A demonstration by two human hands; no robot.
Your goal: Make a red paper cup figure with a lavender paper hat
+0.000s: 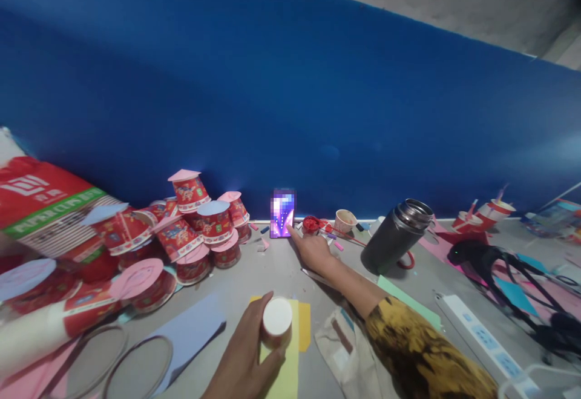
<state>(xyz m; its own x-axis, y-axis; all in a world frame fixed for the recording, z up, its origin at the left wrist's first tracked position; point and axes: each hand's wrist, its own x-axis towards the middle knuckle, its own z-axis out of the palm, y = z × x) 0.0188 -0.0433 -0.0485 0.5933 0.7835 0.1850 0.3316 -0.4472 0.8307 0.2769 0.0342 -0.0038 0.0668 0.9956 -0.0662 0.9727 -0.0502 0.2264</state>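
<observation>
My left hand (247,350) is wrapped around a small round container with a white top (277,316), held above yellow paper (290,375). Its body below the top is mostly hidden by my fingers. My right hand (314,252) reaches forward with the index finger stretched out and nothing held. That fingertip is at the lower right of a lit phone (282,214), which stands upright against the blue wall. Just right of the phone sits a small pot of red material (311,224), with a paper cup (345,221) farther right.
Red patterned paper cups (178,238) with paper discs are piled at left, by a red bag (40,199). Metal rings (138,369) lie front left. On the right are a dark flask (394,238), a power strip (483,341) and a black strapped device (508,278).
</observation>
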